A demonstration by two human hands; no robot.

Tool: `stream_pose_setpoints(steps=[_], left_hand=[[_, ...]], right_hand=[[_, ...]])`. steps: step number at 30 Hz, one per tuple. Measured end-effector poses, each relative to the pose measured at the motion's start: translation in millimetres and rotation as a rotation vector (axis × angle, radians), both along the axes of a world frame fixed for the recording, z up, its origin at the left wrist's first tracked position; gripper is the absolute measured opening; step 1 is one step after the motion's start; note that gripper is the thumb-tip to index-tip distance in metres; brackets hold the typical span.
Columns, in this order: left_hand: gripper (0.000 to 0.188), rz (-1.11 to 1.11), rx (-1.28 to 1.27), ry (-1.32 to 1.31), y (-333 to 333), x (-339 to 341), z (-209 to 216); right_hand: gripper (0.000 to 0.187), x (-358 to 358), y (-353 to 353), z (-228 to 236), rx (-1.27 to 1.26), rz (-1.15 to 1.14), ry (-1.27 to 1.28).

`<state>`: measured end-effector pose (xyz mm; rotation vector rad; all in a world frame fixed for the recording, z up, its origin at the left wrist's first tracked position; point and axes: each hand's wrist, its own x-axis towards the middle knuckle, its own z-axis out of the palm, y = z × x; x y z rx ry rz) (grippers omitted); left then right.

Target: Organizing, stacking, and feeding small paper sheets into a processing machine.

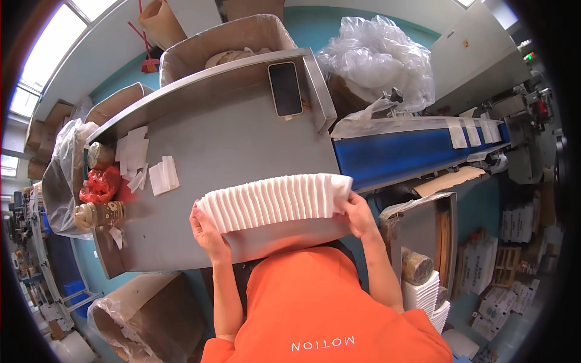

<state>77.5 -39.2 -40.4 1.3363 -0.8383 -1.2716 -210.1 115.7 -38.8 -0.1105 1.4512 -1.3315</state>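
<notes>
A long row of folded white paper napkins (266,202), standing on edge and pressed side by side, spans the near part of the grey metal table (218,139). My left hand (209,235) is closed on the row's left end, its thumb on the near side. At the other end my right hand (358,216) grips the last napkin, which sticks out past the rest towards the conveyor. The row bows slightly, its middle arching away from me. Some fingers of both hands are hidden behind the paper.
A blue conveyor belt (393,154) carrying several white folded pieces (457,133) joins the table at right. A phone (284,89) lies near the raised back edge. Loose white sheets (163,175), a red plastic bag (100,184) and a tape roll (91,216) lie at left.
</notes>
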Motion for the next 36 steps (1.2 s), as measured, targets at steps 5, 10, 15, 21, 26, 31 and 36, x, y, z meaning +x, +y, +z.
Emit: stream_pose_setpoints(steps=[5,10,15,21,26,31,36], left_hand=[[0.040,0.092,0.007,0.051,-13.8,-13.5,1.1],[0.040,0.211,0.003,0.135,-29.3,-16.0,17.4],[0.036,-0.122,-0.174,-0.253,-18.9,-37.0,5.1],[0.049,-0.264,-0.077,-0.280,20.2,-33.8,19.2],[0.073,-0.336,-0.389,-0.846,21.9,-53.1,44.9],[0.077,-0.467,-0.376,-0.990,21.0,-50.4,32.8],[0.079,-0.438,-0.306,-0.951,32.3,-43.6,38.4]], right_hand=[[0.048,14.5,-12.3,-2.8,-0.080,-0.040,0.307],[0.042,33.2,-40.4,-3.3,-0.073,0.110,0.334],[0.042,18.5,-20.6,-10.9,-0.156,0.048,-0.443],[0.031,-2.8,-6.8,-25.7,-0.160,-0.320,-0.210],[0.041,17.4,-35.5,15.5,-0.052,0.176,0.647],[0.039,19.4,-33.7,-6.9,-0.174,0.017,-0.161],[0.039,0.7,-0.7,-27.8,-0.118,-0.007,-0.249]])
